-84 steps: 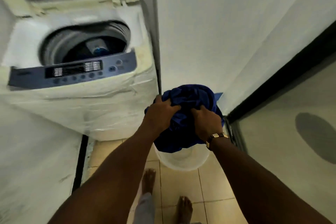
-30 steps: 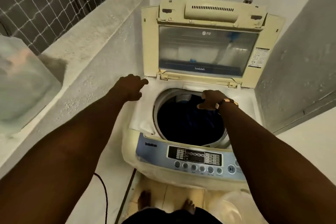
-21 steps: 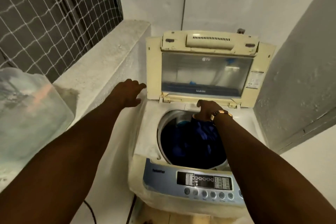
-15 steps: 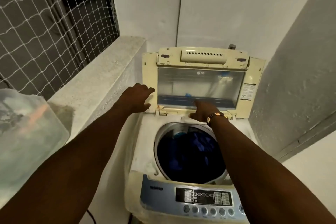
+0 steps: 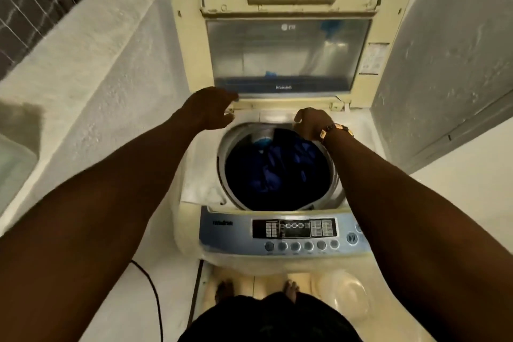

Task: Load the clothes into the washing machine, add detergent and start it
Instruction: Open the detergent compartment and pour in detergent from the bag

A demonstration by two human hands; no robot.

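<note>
Washing machine [image 5: 277, 236] lid [image 5: 288, 44] upright, open

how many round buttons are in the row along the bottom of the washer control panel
6 small round grey buttons sit in a row on the blue control panel, under the dark display. A larger round play/pause button sits apart at right; the right forearm may hide more.

Clothes [image 5: 277, 172] deep blue; washing machine [image 5: 191, 44] cream; control panel [image 5: 233, 228] pale blue.
</note>
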